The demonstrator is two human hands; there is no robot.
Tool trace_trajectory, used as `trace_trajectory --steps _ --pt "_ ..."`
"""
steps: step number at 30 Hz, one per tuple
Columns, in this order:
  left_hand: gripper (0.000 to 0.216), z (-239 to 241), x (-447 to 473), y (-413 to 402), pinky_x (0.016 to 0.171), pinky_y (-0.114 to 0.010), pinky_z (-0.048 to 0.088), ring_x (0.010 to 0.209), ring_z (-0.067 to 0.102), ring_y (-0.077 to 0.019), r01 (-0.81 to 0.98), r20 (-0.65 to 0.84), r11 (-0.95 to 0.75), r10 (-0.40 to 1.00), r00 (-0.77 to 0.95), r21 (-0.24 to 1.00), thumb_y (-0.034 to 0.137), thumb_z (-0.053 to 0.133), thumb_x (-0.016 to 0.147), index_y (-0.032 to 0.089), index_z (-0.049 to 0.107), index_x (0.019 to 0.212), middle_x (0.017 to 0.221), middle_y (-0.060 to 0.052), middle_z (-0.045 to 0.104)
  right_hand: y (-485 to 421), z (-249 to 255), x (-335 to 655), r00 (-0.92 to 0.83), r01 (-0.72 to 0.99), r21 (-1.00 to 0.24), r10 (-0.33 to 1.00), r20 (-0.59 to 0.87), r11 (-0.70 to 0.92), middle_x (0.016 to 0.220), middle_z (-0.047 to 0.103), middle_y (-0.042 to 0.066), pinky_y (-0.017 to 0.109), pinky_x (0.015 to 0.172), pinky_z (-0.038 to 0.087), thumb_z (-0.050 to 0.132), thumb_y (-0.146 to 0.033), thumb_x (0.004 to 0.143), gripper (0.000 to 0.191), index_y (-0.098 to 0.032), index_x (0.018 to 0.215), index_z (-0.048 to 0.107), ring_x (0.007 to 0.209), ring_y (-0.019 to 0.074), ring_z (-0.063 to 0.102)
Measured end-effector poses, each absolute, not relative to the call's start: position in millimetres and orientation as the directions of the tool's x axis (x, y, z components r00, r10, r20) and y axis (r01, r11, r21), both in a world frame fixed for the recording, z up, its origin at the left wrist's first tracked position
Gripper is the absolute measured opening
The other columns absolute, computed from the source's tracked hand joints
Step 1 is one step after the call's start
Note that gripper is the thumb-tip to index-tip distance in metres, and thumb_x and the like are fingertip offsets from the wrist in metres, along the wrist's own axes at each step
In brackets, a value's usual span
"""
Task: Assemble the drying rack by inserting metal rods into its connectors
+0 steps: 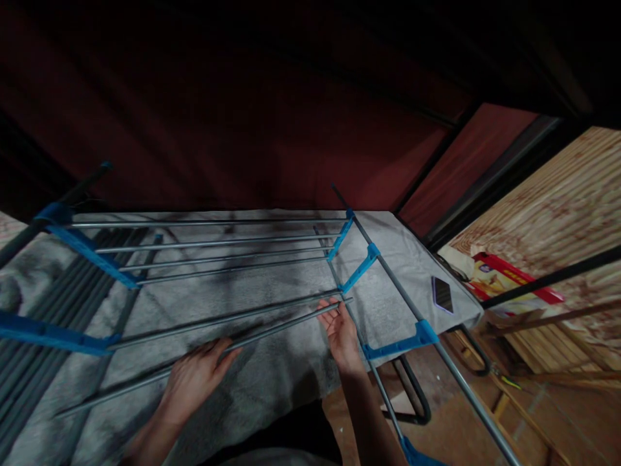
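A loose grey metal rod (286, 325) lies slantwise across both my hands, its right end slightly higher in view. My left hand (201, 372) closes over its middle from above, the fingers partly hidden. Near the rod's right end, my right hand (339, 330) is palm up, its thumb and fingers around the rod. Just beyond is a partly built rack of grey tubes with blue plastic brackets. Several thin crossbars (228, 243) run between a left bracket (92, 249) and a right bracket (342, 234). Another blue bracket (395, 344) sits right of my right hand.
Several grey tubes (58, 304) lie together at the left on the grey cloth (272, 285). A phone (442, 294) rests near the cloth's right edge. Beyond it are a red and yellow package (509, 281) and a wooden frame (514, 408). A dark red panel (272, 142) stands behind.
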State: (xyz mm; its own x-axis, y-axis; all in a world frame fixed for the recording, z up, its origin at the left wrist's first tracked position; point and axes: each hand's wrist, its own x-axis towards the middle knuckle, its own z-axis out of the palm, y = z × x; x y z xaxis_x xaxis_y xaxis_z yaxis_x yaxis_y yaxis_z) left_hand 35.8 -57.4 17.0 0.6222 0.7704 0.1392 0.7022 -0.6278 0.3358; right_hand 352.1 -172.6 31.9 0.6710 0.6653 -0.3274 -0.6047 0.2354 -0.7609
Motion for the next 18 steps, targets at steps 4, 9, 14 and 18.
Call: trace_trajectory --steps 4,9,14,18 --pt "0.048 16.1 34.8 -53.8 0.068 -0.037 0.059 0.081 0.08 -0.029 0.677 0.186 -0.655 0.751 0.634 0.335 0.052 0.038 0.106 0.026 0.078 0.104 0.094 -0.008 0.083 -175.4 45.0 354.3 0.703 -0.546 -0.79 0.665 -0.251 0.278 0.104 0.083 0.005 0.037 0.094 0.065 0.089 -0.048 0.08 0.034 -0.026 0.102 0.075 0.098 0.0227 0.079" --pt "0.048 18.2 28.3 -44.8 0.084 -0.043 0.062 0.094 0.08 -0.0311 0.631 0.306 -0.71 0.705 0.64 0.313 0.057 0.042 0.108 0.025 0.078 0.107 0.103 -0.01 0.083 -178.9 50.2 361.5 0.738 -0.518 -0.787 0.641 -0.212 0.336 0.095 0.081 0.002 0.032 0.089 0.065 0.092 -0.045 0.081 0.03 -0.025 0.094 0.074 0.093 0.0192 0.078" --pt "0.047 26.3 30.9 -47.8 0.084 -0.04 0.06 0.091 0.078 -0.0275 0.598 0.343 -0.754 0.656 0.672 0.271 0.056 0.043 0.111 0.025 0.078 0.111 0.1 -0.007 0.082 -184.3 40.4 379.9 0.759 -0.53 -0.778 0.597 -0.258 0.338 0.091 0.081 0.0 0.029 0.083 0.066 0.096 -0.04 0.076 0.029 -0.026 0.089 0.074 0.088 0.0178 0.079" --pt "0.041 37.7 44.6 -61.3 0.086 -0.039 0.057 0.093 0.077 -0.0257 0.598 0.313 -0.768 0.64 0.702 0.23 0.046 0.043 0.113 0.024 0.076 0.114 0.102 -0.008 0.08 -193.4 31.4 391.5 0.729 -0.556 -0.782 0.618 -0.295 0.282 0.094 0.082 -0.001 0.032 0.094 0.066 0.09 -0.039 0.081 0.023 -0.027 0.094 0.075 0.095 0.0185 0.08"
